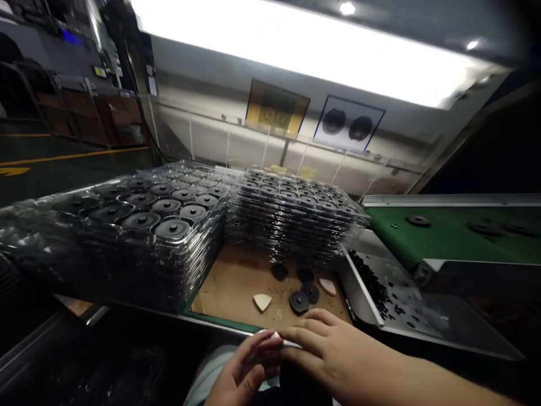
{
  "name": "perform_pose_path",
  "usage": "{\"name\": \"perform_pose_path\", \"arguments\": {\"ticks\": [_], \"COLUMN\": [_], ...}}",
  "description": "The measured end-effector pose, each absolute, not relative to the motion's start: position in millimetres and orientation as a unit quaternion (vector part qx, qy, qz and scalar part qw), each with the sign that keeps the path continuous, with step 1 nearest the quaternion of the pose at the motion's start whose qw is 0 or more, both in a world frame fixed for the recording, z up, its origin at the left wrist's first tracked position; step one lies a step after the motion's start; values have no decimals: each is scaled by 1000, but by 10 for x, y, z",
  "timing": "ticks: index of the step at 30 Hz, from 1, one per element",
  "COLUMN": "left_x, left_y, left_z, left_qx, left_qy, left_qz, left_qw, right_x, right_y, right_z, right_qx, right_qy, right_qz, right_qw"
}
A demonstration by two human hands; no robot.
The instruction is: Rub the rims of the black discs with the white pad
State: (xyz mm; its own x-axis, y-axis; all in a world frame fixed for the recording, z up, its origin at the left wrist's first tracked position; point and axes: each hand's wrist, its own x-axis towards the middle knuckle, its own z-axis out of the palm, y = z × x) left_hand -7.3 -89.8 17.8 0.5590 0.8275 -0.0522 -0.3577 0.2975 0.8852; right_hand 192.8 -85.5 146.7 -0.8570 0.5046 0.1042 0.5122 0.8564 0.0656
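Observation:
My left hand [248,369] is at the bottom centre, fingers curled and thumb bent inward. My right hand [327,349] reaches in from the right, its fingers bent over and meeting the left fingertips. Between them shows a sliver of something white [291,343]; what they hold is mostly hidden. Just beyond, on a brown board [236,276], lie several round black parts, the nearest a black disc with a centre peg [299,302]. A cream, rounded-triangle piece [262,302] and another pale piece [327,287] lie beside them.
Stacked clear trays of black parts [173,228] rise at left, with another tray stack [296,220] behind the board. At right, a metal chute [367,293] holds small black pieces below a green conveyor belt [452,231] carrying parts. A bright lamp [304,45] hangs overhead.

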Motion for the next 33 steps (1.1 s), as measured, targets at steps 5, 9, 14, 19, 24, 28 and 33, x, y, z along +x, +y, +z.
{"name": "perform_pose_path", "arguments": {"ticks": [5, 9, 14, 19, 24, 28, 33], "left_x": [66, 149, 174, 84, -39, -58, 13], "left_y": [-669, -458, -255, -93, 73, 159, 240], "left_z": [184, 106, 20, 8, -40, -39, -18], "left_qx": [346, 276, 212, 106, 36, 42, 58], "left_qy": [214, 205, 235, 307, 357, 377, 381], "left_qz": [432, 383, 372, 409, 506, 522, 505], "left_qw": [805, 857, 873, 853, 784, 764, 772], "right_x": [2066, 2038, 1893, 1825, 1802, 1647, 1654], "right_y": [-809, -804, -597, -214, 105, 111, 232], "right_z": [656, 347, 261, 119, -374, -663, -416], "right_qx": [-421, -527, -543, -554, -657, -605, -549], "right_qy": [-885, -787, -709, -706, -666, -706, -730], "right_qz": [70, 206, 323, 325, 248, 260, 277], "right_qw": [188, 247, 313, 300, 252, 261, 300]}}
